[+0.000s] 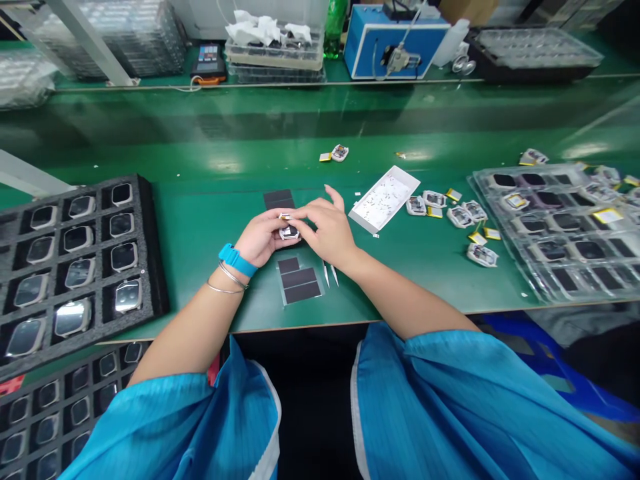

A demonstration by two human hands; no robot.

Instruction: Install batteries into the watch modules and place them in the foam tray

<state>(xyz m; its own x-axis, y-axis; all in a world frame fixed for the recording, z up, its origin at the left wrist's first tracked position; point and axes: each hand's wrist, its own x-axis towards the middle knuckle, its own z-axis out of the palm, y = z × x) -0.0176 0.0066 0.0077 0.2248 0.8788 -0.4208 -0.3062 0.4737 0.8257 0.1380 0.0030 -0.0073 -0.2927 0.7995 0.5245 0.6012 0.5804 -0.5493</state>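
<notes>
Between my two hands, over the middle of the green bench, is a small white smartwatch case (289, 233) with dark parts inside. My left hand (261, 239) grips the case from the left, its fingers curled beneath and around it. Above the case, my right hand (325, 230) has its thumb and fingertips closed at the top edge, on something small and yellowish that is mostly hidden. A pair of tweezers (330, 273) lies by my right wrist. Just below my hands is a clear sheet with black adhesive pads (301, 284); another dark sheet (279, 199) lies behind them.
A foam tray of watches (80, 260) stands at left, overhanging the bench edge. To the right are a white box lid with tiny pieces (384, 200), several opened watch cases with batteries (460, 215), and stacked clear trays (555, 233). A blue machine (395, 43) sits on the back shelf.
</notes>
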